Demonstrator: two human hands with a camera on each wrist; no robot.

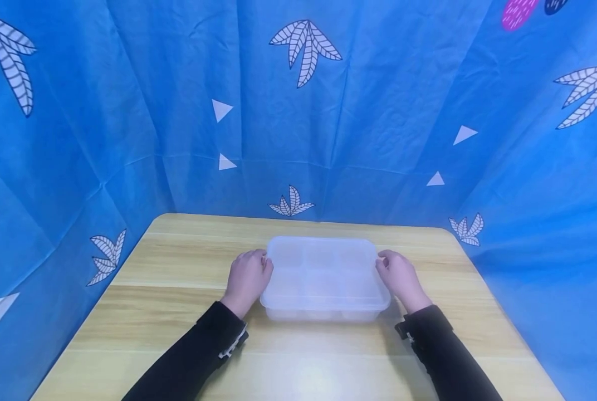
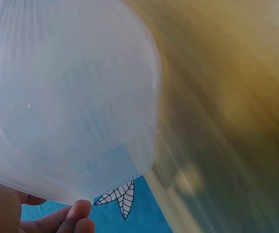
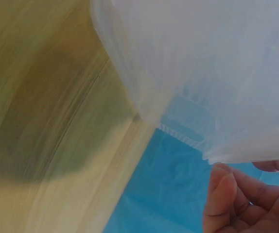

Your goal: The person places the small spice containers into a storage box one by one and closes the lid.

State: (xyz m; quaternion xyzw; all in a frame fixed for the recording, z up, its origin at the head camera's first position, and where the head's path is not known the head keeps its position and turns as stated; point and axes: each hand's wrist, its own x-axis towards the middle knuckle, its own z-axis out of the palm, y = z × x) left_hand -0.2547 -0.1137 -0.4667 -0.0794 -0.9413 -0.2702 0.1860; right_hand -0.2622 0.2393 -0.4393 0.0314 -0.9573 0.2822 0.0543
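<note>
A translucent white plastic storage box (image 1: 326, 275) with a lid stands between both hands at the middle of the table. Faint dividers show through its lid and mark off several compartments. My left hand (image 1: 246, 278) grips the left edge, and my right hand (image 1: 402, 280) grips the right edge. From the left wrist, the box wall (image 2: 71, 107) fills much of the view, with curled fingers (image 2: 79, 209) at its rim. The right wrist view shows the box's other side (image 3: 198, 73) above bent fingers (image 3: 221, 194). Whether the base touches the table is unclear.
The pale wooden table (image 1: 178, 312) has rounded far corners. Blue curtains (image 1: 378, 111) printed with white leaves and triangles hang around its back and sides. Dark sleeves (image 1: 193, 351) cover both forearms.
</note>
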